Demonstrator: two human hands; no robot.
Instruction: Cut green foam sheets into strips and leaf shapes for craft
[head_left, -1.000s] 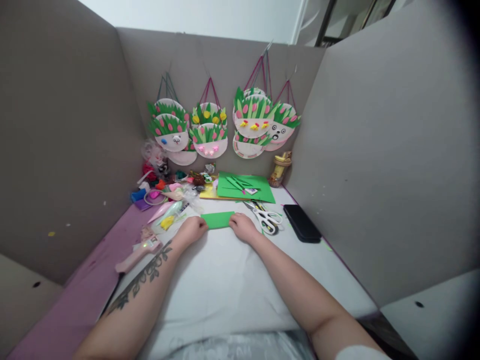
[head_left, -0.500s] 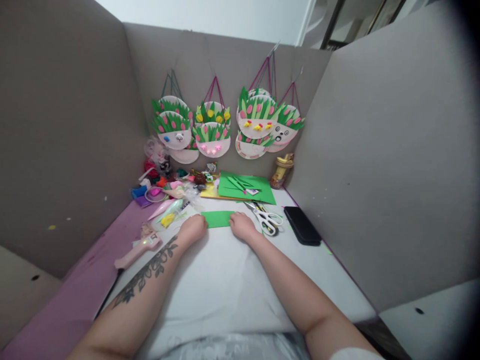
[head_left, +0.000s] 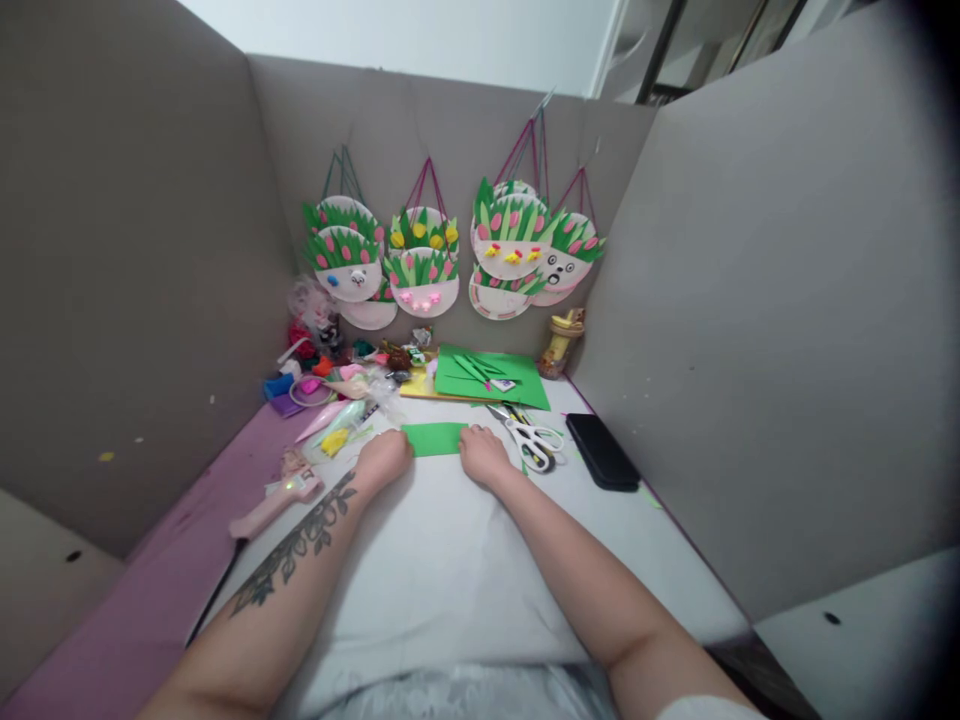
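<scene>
A small green paper rectangle (head_left: 434,438) lies flat on the white table cover (head_left: 442,560). My left hand (head_left: 383,460) grips its left end and my right hand (head_left: 484,456) grips its right end, fingers curled down onto the sheet. Just right of my right hand lie white-handled scissors (head_left: 531,438). A pink glue gun (head_left: 274,500) rests to the left of my left forearm.
Larger green sheets (head_left: 491,376) lie behind the strip. A black phone (head_left: 602,451) sits at the right. A heap of coloured craft bits (head_left: 330,380) fills the back left. Paper-plate crafts (head_left: 450,255) hang on the grey back panel; grey panels wall both sides.
None in the hands or the paper; only the view has shifted slightly.
</scene>
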